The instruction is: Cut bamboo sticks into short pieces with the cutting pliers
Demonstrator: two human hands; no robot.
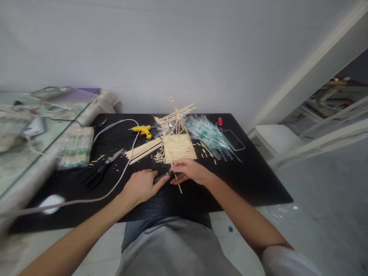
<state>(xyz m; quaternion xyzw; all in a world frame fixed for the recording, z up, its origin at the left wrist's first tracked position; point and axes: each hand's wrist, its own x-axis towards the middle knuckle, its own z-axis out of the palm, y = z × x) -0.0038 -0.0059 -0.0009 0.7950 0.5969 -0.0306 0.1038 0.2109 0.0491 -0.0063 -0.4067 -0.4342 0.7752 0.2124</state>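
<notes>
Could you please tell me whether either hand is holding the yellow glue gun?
No, the glue gun lies on the table, apart from both the left hand and the right hand.

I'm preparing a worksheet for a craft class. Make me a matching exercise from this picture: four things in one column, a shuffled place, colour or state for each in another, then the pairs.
1. glue gun
2. scissors
3. thin stick
4. small red object

A. held in the right hand
B. near the table's far right corner
C. yellow
D. black-handled

Pairs: 1-C; 2-D; 3-A; 4-B
</notes>
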